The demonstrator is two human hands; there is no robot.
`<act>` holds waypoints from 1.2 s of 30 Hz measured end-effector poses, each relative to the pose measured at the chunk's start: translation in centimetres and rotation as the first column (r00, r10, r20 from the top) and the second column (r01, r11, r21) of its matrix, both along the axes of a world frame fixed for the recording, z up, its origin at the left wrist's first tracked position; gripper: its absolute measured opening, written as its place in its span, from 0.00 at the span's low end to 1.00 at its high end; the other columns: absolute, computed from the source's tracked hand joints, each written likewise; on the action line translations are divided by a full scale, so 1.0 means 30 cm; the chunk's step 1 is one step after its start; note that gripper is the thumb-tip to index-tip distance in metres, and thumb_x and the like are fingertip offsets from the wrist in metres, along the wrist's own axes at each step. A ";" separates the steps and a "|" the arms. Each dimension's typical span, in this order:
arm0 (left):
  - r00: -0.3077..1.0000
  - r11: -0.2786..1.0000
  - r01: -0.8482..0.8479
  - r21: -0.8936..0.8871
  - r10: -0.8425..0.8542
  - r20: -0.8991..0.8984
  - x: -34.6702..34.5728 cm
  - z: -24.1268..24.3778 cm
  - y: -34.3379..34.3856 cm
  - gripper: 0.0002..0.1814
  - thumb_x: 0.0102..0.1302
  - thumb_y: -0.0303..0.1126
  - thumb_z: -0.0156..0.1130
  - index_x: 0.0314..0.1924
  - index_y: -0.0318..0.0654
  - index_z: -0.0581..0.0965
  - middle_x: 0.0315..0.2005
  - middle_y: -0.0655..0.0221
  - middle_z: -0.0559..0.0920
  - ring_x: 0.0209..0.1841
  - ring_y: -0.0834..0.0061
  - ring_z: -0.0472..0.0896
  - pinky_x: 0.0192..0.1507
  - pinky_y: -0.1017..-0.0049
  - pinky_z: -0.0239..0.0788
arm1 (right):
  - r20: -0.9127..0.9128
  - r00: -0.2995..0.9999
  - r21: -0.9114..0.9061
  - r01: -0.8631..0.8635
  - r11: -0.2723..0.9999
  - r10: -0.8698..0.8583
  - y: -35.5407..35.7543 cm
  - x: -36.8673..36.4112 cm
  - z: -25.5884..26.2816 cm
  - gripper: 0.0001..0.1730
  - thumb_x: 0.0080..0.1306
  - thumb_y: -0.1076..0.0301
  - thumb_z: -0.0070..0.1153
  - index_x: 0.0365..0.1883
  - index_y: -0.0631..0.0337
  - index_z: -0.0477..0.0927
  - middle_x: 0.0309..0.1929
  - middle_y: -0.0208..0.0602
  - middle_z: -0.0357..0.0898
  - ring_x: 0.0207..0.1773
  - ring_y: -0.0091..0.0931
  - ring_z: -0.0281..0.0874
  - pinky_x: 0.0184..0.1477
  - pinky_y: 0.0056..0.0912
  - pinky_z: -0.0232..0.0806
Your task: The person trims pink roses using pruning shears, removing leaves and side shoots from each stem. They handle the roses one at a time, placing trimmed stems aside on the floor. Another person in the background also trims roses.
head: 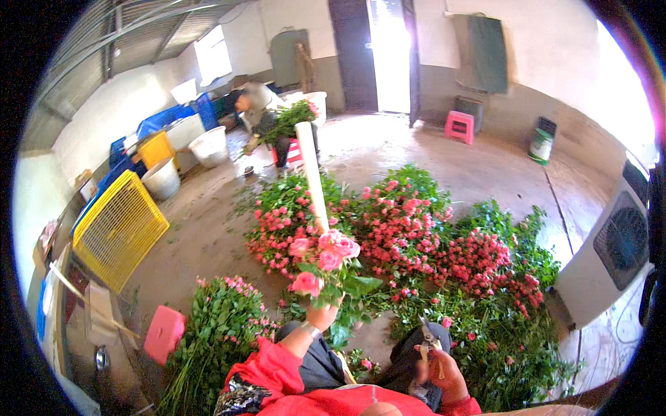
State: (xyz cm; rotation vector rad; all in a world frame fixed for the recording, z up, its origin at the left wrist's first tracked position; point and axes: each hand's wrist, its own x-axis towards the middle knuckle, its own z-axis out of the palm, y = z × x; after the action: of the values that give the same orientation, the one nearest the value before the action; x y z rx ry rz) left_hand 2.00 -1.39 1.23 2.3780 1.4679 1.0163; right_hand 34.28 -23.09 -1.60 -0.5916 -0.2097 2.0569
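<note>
My left hand (323, 315), a band at its wrist, grips a leafy stem of pink roses (333, 252) in front of me. Several full blooms top the stem, and green leaves hang below them. In my right hand (446, 372), above my right knee, is a pair of pruning shears (430, 339) with the blades pointing up and away. Beyond my hands, heaps of cut pink roses (403, 223) lie on the floor. Leafy cuttings (478, 343) spread to the right of my knees. On my left lies a bundle of budded rose stems (221, 312).
A white post (313, 182) rises behind the held roses. Farther off, a co-worker (263, 117) sits holding flowers. A pink stool (164, 334) and a yellow plastic crate (121, 231) stand left; an outdoor fan unit (603, 260) stands right. A doorway (390, 57) is at the back.
</note>
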 end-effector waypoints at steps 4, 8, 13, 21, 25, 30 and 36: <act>0.990 0.921 0.118 0.370 -0.139 0.031 0.127 0.365 0.039 0.15 0.61 0.33 0.57 0.47 0.39 0.75 0.41 0.63 0.78 0.41 0.65 0.75 0.41 0.63 0.67 | -0.071 0.997 0.034 0.044 0.998 -0.042 -0.007 0.011 -0.012 0.28 0.70 0.52 0.32 0.62 0.59 0.61 0.31 0.44 0.76 0.29 0.37 0.75 0.36 0.43 0.70; 0.980 0.691 0.135 0.711 -0.200 0.008 0.444 0.784 0.291 0.19 0.64 0.35 0.54 0.55 0.39 0.69 0.42 0.59 0.78 0.41 0.62 0.77 0.43 0.63 0.69 | -0.088 0.995 0.082 0.047 0.995 -0.040 -0.021 0.036 -0.090 0.29 0.70 0.49 0.33 0.63 0.57 0.61 0.33 0.43 0.76 0.31 0.37 0.77 0.37 0.41 0.71; 0.999 0.997 0.021 -0.071 -0.018 0.039 0.551 0.479 0.790 0.39 0.59 0.50 0.57 0.63 0.37 0.56 0.48 0.47 0.75 0.46 0.51 0.76 0.47 0.61 0.68 | -0.128 0.991 0.019 0.035 0.999 -0.032 0.057 -0.003 -0.005 0.30 0.69 0.53 0.35 0.61 0.66 0.60 0.29 0.46 0.77 0.29 0.37 0.78 0.34 0.39 0.71; 0.832 0.780 0.482 -0.399 -0.263 0.489 -0.079 0.013 0.111 0.12 0.65 0.33 0.56 0.48 0.40 0.76 0.39 0.70 0.81 0.45 0.79 0.78 0.49 0.74 0.69 | 0.110 0.963 -0.185 0.262 0.947 -0.245 0.068 0.015 -0.088 0.31 0.68 0.52 0.37 0.61 0.66 0.60 0.26 0.46 0.75 0.25 0.38 0.76 0.29 0.41 0.71; 0.761 0.729 -0.579 -0.365 0.644 0.079 -0.856 -0.224 -0.076 0.12 0.63 0.36 0.55 0.45 0.42 0.77 0.37 0.63 0.82 0.37 0.67 0.80 0.40 0.70 0.71 | 0.224 0.960 -0.234 0.219 0.947 -0.167 0.141 -0.007 -0.093 0.31 0.68 0.52 0.37 0.61 0.66 0.60 0.26 0.46 0.75 0.24 0.38 0.76 0.29 0.41 0.71; 0.454 0.442 -0.891 -0.106 0.847 -0.277 -1.434 -0.392 -0.226 0.10 0.59 0.33 0.55 0.42 0.43 0.76 0.41 0.61 0.78 0.43 0.59 0.76 0.44 0.62 0.68 | 0.338 0.933 -0.257 0.220 0.941 -0.126 0.202 -0.070 -0.082 0.31 0.68 0.52 0.37 0.61 0.66 0.60 0.26 0.46 0.75 0.24 0.38 0.76 0.29 0.41 0.71; 0.399 0.335 -0.917 -0.218 0.781 -0.479 -1.677 -0.514 -0.123 0.12 0.59 0.35 0.53 0.43 0.47 0.77 0.41 0.62 0.79 0.45 0.59 0.77 0.45 0.62 0.69 | 0.424 0.899 -0.264 0.241 0.934 -0.112 0.246 -0.149 -0.046 0.31 0.68 0.52 0.37 0.61 0.66 0.60 0.26 0.47 0.75 0.24 0.38 0.76 0.28 0.41 0.71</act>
State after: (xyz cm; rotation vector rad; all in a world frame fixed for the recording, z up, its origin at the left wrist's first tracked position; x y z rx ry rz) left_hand -48.32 -5.08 -14.20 1.2908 2.8501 0.2756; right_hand 29.81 -15.72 -2.98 -1.1916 -0.0635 1.7801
